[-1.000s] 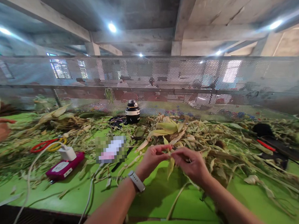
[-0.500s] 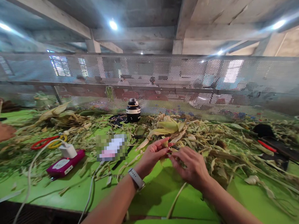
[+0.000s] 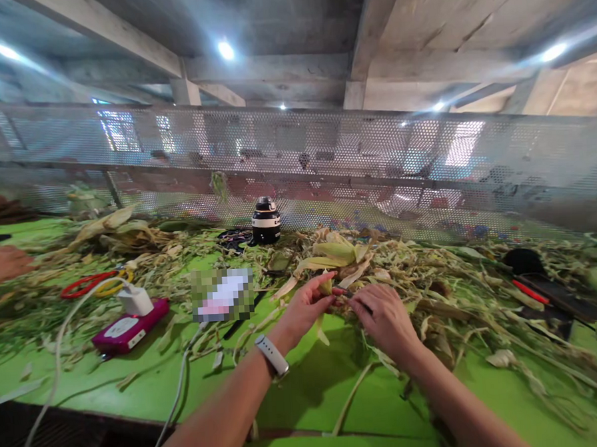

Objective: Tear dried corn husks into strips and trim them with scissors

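My left hand (image 3: 303, 310), with a pale watch strap (image 3: 272, 355) at the wrist, pinches a small yellow-green piece of corn husk (image 3: 326, 285) between thumb and fingers. A pale strip hangs below those fingers. Close on its right, my right hand (image 3: 386, 315) is closed around a thin dark tool (image 3: 348, 293), whose tip points at the husk piece; its kind is mostly hidden by the fingers. Just beyond both hands lies a bunch of corn husks (image 3: 337, 251) on a heap of dry shreds.
Husk scraps (image 3: 462, 295) spread over the green table (image 3: 298, 410). Left stand a magenta power strip (image 3: 131, 329) with a white charger (image 3: 135, 300), a blurred-out phone (image 3: 225, 295) and cables. A black bottle (image 3: 266, 222) stands before the perforated screen (image 3: 295, 150). Another person's hand (image 3: 3, 264) is far left.
My right hand has drawn slightly right and its fingers have curled in more. A pale strip now hangs lower under my left hand. The other person's hand has tilted down.
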`<state>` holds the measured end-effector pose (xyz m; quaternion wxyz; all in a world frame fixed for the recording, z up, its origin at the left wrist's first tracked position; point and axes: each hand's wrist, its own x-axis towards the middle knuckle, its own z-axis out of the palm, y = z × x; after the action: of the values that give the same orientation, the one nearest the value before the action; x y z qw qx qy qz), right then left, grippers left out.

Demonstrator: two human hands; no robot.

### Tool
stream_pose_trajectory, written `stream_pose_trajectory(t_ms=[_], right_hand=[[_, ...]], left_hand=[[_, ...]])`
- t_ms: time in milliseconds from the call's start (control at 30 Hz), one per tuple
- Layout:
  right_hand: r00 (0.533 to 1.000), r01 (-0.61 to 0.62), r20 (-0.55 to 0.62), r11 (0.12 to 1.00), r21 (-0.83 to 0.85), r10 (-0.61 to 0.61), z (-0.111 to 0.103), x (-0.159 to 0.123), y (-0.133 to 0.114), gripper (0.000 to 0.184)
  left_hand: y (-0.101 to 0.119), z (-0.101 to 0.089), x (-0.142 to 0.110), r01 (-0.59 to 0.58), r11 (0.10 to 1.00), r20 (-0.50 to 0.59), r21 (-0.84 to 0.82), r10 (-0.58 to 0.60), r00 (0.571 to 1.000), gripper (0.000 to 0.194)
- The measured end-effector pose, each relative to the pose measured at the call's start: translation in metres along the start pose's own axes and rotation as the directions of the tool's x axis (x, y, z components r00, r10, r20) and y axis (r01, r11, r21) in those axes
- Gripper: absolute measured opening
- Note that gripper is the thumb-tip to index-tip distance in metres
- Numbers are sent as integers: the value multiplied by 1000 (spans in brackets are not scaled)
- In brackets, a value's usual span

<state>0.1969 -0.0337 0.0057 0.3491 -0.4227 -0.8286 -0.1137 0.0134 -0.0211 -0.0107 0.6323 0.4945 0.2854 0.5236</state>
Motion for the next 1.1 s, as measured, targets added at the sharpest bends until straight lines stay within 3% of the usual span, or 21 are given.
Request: stream_pose_trajectory(t_ms=[133, 200, 267, 367, 433, 567, 700, 767, 933, 1100], right_hand=[[988, -41, -148, 998, -50, 33, -2, 0, -5, 17], [997, -30, -63, 999, 34, 32, 2, -3, -13, 16], [987, -109, 133, 983, 149, 90, 12, -8, -23, 16], [909, -311, 360, 918, 245, 212, 29, -13, -32, 17], [890, -377, 380, 873, 308, 251, 36, -14, -33, 12], [911, -379, 329, 815, 438, 247, 35, -12, -29, 11], [855, -511, 419, 636, 578, 307, 33, -12, -27, 4], [857, -512, 416, 601, 614, 304, 34, -12, -27, 9], [935, -313, 315, 791, 526, 161, 28, -9, -27, 34], [981, -160, 164, 912, 377, 104, 14, -5, -21, 32]], left_hand=[[-1, 0, 0, 12, 997, -26, -72, -14, 1000, 59], [0, 2, -2, 21, 996, -46, -84, -25, 999, 56], [2, 5, -3, 32, 996, -70, -79, -38, 997, 53], [2, 10, -4, 58, 995, -97, -85, -67, 993, 48], [2, 11, -4, 77, 991, -97, -105, -88, 991, 45], [2, 10, -2, 68, 991, -108, -116, -81, 991, 40], [3, 5, 0, 73, 995, -156, -66, -83, 984, 40], [3, 3, 1, 63, 997, -170, -38, -68, 983, 35], [1, 0, 3, 41, 998, -190, 47, -31, 981, 41], [0, 0, 3, 82, 997, -107, -15, -83, 991, 41]])
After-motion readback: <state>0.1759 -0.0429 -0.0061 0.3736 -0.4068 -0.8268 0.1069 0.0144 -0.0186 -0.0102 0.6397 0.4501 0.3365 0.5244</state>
